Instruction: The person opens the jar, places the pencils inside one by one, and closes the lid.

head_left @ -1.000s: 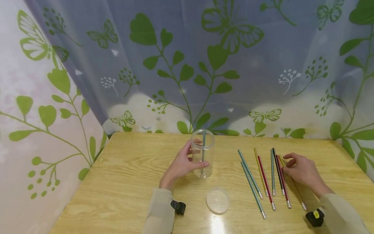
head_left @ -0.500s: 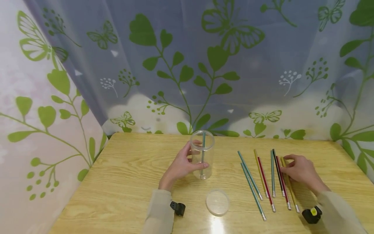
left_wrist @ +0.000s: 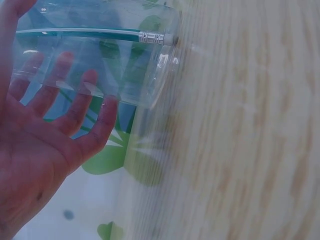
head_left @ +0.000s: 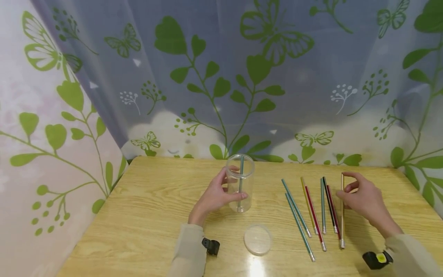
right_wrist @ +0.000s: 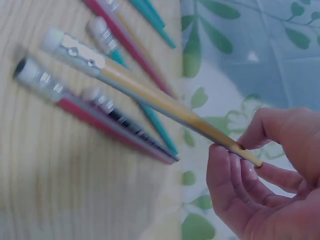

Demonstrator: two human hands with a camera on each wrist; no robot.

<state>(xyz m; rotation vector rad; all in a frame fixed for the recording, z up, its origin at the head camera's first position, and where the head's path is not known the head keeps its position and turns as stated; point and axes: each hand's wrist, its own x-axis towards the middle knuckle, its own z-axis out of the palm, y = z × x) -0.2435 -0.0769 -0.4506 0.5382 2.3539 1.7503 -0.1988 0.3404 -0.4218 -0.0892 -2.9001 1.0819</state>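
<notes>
My left hand (head_left: pixel 215 195) grips a clear plastic jar (head_left: pixel 248 188) with its mouth uncovered, thumb on the near side. Inside the jar stands one teal pencil (head_left: pixel 240 184); the left wrist view shows its eraser end (left_wrist: pixel 155 38) at the jar's bottom. Over at the right, my right hand (head_left: pixel 365 198) pinches a yellow pencil (right_wrist: pixel 155 95) near its unerasered end, the eraser pointing toward me. In the right wrist view this pencil passes above the others, among them a red pencil (right_wrist: pixel 95 117) and a black pencil (right_wrist: pixel 132 125).
Between the hands lie several loose pencils, including teal (head_left: pixel 295 215), red (head_left: pixel 315 219) and yellow (head_left: pixel 307 200) ones. A round clear lid (head_left: pixel 257 240) is flat on the wooden table (head_left: pixel 149 215) in front of the jar. Behind hangs a patterned curtain (head_left: pixel 207 127).
My right hand has taken the yellow pencil up from the table by its far end and swung its eraser end leftward, over the red pencil. The left hand and jar have stayed put.
</notes>
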